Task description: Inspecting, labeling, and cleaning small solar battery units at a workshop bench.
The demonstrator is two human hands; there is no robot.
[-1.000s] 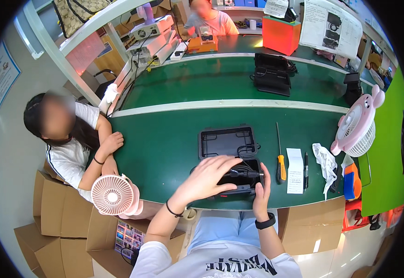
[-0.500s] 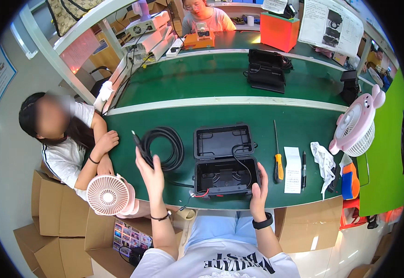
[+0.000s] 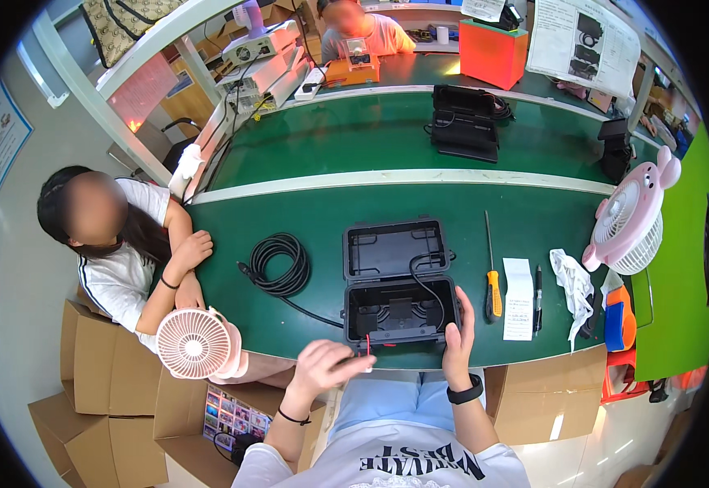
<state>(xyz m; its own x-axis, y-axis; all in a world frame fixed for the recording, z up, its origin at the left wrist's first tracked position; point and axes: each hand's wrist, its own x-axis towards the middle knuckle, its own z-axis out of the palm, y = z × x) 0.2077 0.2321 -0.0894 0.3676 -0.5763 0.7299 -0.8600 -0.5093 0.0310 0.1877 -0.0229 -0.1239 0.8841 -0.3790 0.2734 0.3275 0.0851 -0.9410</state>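
Observation:
A black plastic box (image 3: 354,323) lies on the green bench with its hinged lid (image 3: 395,248) laid back; a black cable runs inside it. At its front left edge, my left hand (image 3: 322,368) is closed in a pinch at the end of a thin red wire (image 3: 368,345); the fingers partly hide the tip. My right hand (image 3: 458,346) grips the right side of the box, thumb near the front corner and fingers along the wall. To the left, a coiled black cable (image 3: 297,276) rests on the bench, its tail leading to the box.
Right of the box lie an orange-handled screwdriver (image 3: 493,297), a paper slip (image 3: 518,305), a pen (image 3: 538,301) and crumpled tissue (image 3: 570,285). Pink fans (image 3: 627,220) stand at both sides. A co-worker's folded arms (image 3: 184,260) rest at the left bench edge. Another black case (image 3: 464,126) sits behind the divider.
My left hand has let go of the coiled cable, now lying on the bench, and moved down and right to the wire at the box's front. The right hand stays at the box.

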